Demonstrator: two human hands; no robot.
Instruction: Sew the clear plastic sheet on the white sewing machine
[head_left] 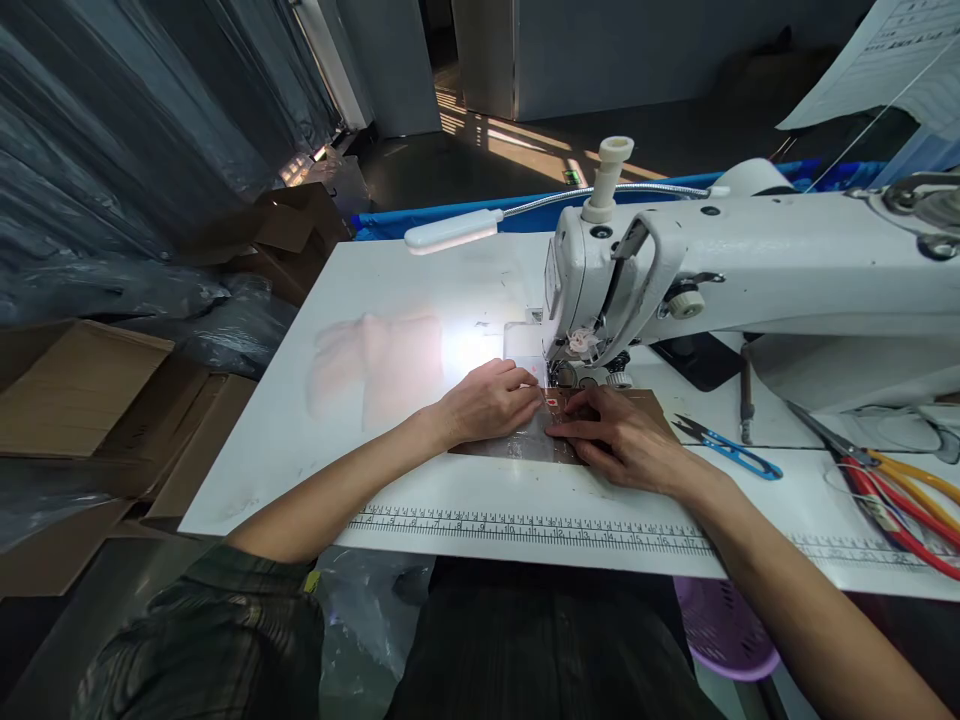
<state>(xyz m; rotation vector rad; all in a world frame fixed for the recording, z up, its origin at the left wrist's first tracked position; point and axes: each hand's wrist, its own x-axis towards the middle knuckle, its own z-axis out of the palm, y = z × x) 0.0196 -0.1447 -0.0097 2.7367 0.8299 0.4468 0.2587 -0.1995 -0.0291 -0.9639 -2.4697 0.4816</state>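
Where white worktop (pixel 420 490) extends beneath, white sewing machine (pixel 780 270) occupies right side. Brown sheet (pixel 562 452) lies flat on worktop at machine's needle end, clear plastic (pixel 528 441) over part of it. Right hand (pixel 622 437): fingers spread, released, laid on sheet. Left hand (pixel 491 402): fingers bent, resting on plastic; cannot tell whether pinching it. Blue snips (pixel 729 447) near right wrist. Small red mark (pixel 552 402) between hands.
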